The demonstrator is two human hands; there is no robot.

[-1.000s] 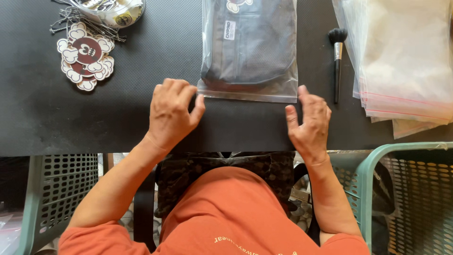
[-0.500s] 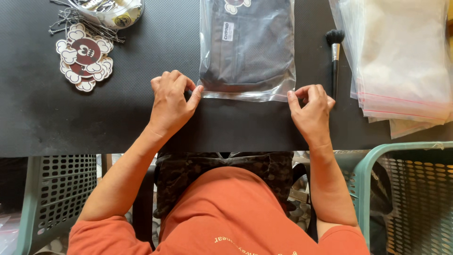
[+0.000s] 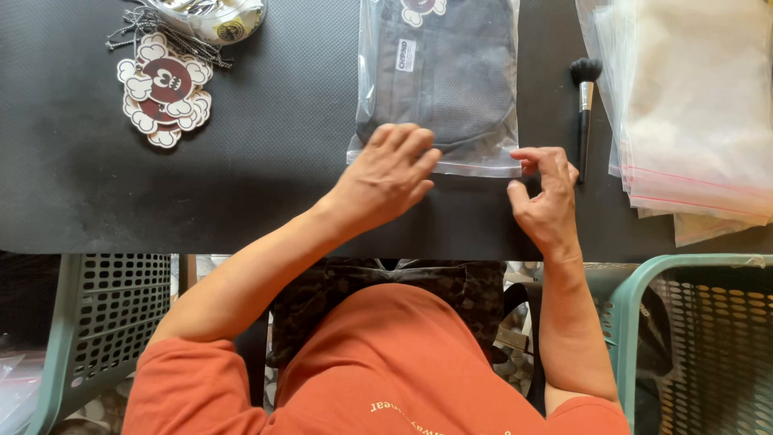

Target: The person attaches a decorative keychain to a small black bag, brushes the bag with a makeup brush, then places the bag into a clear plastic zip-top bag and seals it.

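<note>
The clear plastic bag (image 3: 439,84) with a dark folded garment inside lies flat on the black table (image 3: 266,161), straight ahead of the person. The left hand (image 3: 386,177) rests flat on the bag's near edge, fingers together, closed on nothing. The right hand (image 3: 546,193) pinches the bag's near right corner between thumb and fingertips. A makeup brush (image 3: 584,105) lies just beside, a stack of empty bags (image 3: 700,105) further right.
</note>
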